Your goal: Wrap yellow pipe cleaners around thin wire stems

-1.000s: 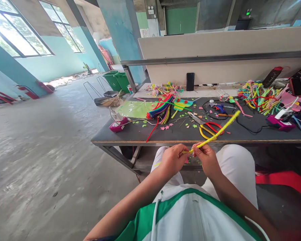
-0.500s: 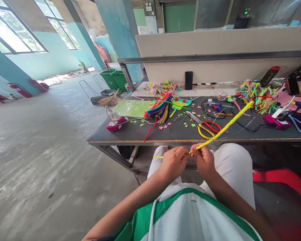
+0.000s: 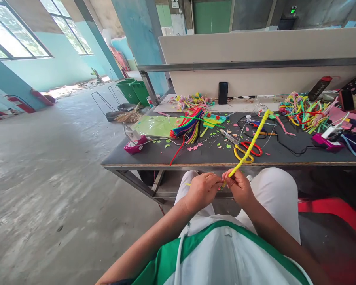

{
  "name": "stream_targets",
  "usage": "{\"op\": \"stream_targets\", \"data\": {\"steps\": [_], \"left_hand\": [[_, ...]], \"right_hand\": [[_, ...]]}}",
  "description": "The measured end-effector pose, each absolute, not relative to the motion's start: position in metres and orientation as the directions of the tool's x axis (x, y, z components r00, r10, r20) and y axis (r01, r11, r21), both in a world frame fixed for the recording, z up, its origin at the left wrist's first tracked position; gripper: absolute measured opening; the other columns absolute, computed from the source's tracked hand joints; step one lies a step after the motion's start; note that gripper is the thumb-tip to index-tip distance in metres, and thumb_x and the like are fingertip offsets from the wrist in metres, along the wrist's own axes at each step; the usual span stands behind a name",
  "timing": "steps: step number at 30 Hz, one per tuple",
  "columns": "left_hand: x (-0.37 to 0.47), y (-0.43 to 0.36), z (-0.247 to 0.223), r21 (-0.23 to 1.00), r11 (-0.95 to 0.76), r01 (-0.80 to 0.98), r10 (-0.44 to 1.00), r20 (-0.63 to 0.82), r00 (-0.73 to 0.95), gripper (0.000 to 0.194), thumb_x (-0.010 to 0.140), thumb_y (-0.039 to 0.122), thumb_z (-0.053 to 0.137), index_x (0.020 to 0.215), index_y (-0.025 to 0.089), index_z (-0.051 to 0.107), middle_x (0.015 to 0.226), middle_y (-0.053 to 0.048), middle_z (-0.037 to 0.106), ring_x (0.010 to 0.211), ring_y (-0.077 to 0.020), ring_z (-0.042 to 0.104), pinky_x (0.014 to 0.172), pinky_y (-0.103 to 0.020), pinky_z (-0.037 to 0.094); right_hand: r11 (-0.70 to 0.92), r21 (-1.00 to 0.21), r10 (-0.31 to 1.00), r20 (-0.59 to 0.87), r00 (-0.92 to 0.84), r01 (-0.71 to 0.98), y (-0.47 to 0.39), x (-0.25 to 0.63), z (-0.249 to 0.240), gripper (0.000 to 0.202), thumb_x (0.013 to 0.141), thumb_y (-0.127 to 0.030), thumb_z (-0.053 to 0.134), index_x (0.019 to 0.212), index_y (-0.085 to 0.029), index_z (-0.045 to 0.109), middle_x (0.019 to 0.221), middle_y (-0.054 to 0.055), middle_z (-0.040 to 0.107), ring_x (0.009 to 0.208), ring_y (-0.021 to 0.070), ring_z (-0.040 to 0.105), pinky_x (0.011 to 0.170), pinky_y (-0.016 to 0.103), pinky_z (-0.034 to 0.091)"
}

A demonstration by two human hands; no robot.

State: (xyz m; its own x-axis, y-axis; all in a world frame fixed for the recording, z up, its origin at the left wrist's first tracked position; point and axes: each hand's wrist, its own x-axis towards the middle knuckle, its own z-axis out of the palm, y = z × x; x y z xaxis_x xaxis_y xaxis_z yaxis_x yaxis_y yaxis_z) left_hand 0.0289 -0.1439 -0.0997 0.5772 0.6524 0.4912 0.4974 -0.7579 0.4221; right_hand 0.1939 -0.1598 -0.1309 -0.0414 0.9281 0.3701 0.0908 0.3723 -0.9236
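A yellow pipe cleaner (image 3: 253,141), its thick part looking twisted or wrapped, slants up over the table from my hands, its far tip slightly bent. My right hand (image 3: 240,188) is closed around its lower end. Close beside it, my left hand (image 3: 204,189) pinches the thin yellow strand near that end; a short tail of it shows left of the hand. The exact join between both hands is hidden by fingers. Just beyond, scissors (image 3: 243,153) with red and yellow handles lie on the table, partly behind the stem.
The dark table (image 3: 142,159) bears a bundle of coloured pipe cleaners (image 3: 192,126), a green sheet (image 3: 156,126), foam star scraps, a glue gun (image 3: 258,126) and cables. A mixed pile of stems (image 3: 307,113) lies at right. A phone (image 3: 223,93) leans against the back board.
The yellow stem has swung to the left and stands steeper, its tip now away from the right-hand pile. Both hands stay close together, and the tail left of my left hand shows less.
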Motion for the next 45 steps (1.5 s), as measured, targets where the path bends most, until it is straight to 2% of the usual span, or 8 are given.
{"op": "stream_targets", "data": {"steps": [10, 19, 25, 32, 35, 38, 42, 45], "left_hand": [[0.036, -0.143, -0.098, 0.786, -0.503, 0.36, 0.833, 0.33, 0.444, 0.014, 0.079, 0.016, 0.058, 0.065, 0.015, 0.058, 0.064, 0.0, 0.059, 0.063, -0.0102, 0.052, 0.062, -0.021, 0.039], [0.045, -0.148, -0.11, 0.877, -0.369, 0.308, 0.907, 0.266, 0.327, 0.018, 0.076, 0.02, 0.059, 0.059, 0.015, 0.053, 0.06, 0.002, 0.051, 0.06, -0.0087, 0.045, 0.058, -0.021, 0.033], [0.049, -0.149, -0.11, 0.991, -0.047, 0.127, 0.958, 0.009, 0.288, 0.024, 0.074, 0.035, 0.064, 0.066, 0.013, 0.058, 0.057, 0.003, 0.046, 0.054, -0.0073, 0.036, 0.051, -0.021, 0.028], [0.047, -0.154, -0.114, 0.984, 0.168, -0.066, 0.935, -0.138, 0.326, 0.035, 0.069, 0.046, 0.068, 0.068, 0.013, 0.059, 0.05, 0.006, 0.039, 0.045, -0.005, 0.03, 0.045, -0.021, 0.021], [0.048, -0.155, -0.114, 0.994, 0.106, -0.037, 0.945, -0.089, 0.315, 0.033, 0.069, 0.045, 0.069, 0.071, 0.013, 0.06, 0.053, 0.005, 0.044, 0.048, -0.006, 0.034, 0.047, -0.021, 0.025], [0.047, -0.155, -0.112, 0.976, -0.12, 0.18, 0.97, 0.076, 0.232, 0.023, 0.076, 0.035, 0.063, 0.07, 0.013, 0.061, 0.058, 0.002, 0.051, 0.053, -0.0079, 0.041, 0.05, -0.021, 0.03], [0.039, -0.15, -0.112, 0.654, -0.5, 0.567, 0.865, 0.41, 0.291, 0.019, 0.085, 0.021, 0.05, 0.07, 0.016, 0.061, 0.064, -0.001, 0.057, 0.062, -0.0113, 0.048, 0.061, -0.025, 0.036], [0.034, -0.146, -0.117, 0.428, -0.636, 0.642, 0.762, 0.478, 0.436, 0.025, 0.09, 0.019, 0.042, 0.072, 0.016, 0.06, 0.067, -0.004, 0.058, 0.065, -0.0144, 0.05, 0.064, -0.029, 0.036]], "right_hand": [[0.216, -0.964, 0.969, 0.231, -0.087, -0.156, -0.158, 0.194, -0.138, 0.017, 0.087, -0.039, 0.056, 0.087, -0.022, 0.051, 0.081, -0.001, 0.056, 0.057, 0.0089, 0.043, 0.052, 0.023, 0.038], [0.16, -0.977, 0.977, 0.178, -0.121, -0.141, -0.157, 0.193, -0.138, 0.019, 0.088, -0.041, 0.053, 0.085, -0.023, 0.048, 0.077, -0.002, 0.053, 0.057, 0.0092, 0.04, 0.049, 0.022, 0.035], [0.208, -0.954, 0.976, 0.217, -0.021, -0.215, -0.154, 0.188, -0.139, 0.018, 0.088, -0.039, 0.054, 0.084, -0.023, 0.046, 0.074, -0.003, 0.051, 0.054, 0.0089, 0.041, 0.049, 0.022, 0.034], [0.243, -0.947, 0.967, 0.254, -0.031, -0.209, -0.149, 0.189, -0.138, 0.017, 0.085, -0.037, 0.058, 0.083, -0.022, 0.05, 0.074, -0.002, 0.051, 0.061, 0.011, 0.044, 0.054, 0.023, 0.036], [0.254, -0.95, 0.965, 0.262, -0.023, -0.18, -0.148, 0.191, -0.137, 0.018, 0.084, -0.039, 0.059, 0.083, -0.022, 0.054, 0.079, 0.0, 0.053, 0.064, 0.0118, 0.046, 0.056, 0.024, 0.038], [0.201, -0.96, 0.977, 0.211, -0.027, -0.196, -0.147, 0.194, -0.137, 0.021, 0.082, -0.041, 0.061, 0.088, -0.021, 0.057, 0.081, 0.0, 0.052, 0.058, 0.0093, 0.043, 0.052, 0.023, 0.038], [0.066, -0.981, 0.992, 0.084, -0.092, -0.181, -0.145, 0.198, -0.138, 0.026, 0.08, -0.044, 0.062, 0.092, -0.021, 0.058, 0.072, -0.003, 0.05, 0.052, 0.0081, 0.042, 0.046, 0.021, 0.037], [0.036, -0.996, 0.991, 0.046, -0.126, -0.083, -0.143, 0.201, -0.14, 0.029, 0.079, -0.046, 0.062, 0.083, -0.018, 0.06, 0.066, -0.003, 0.052, 0.048, 0.0074, 0.042, 0.044, 0.021, 0.036]]}}
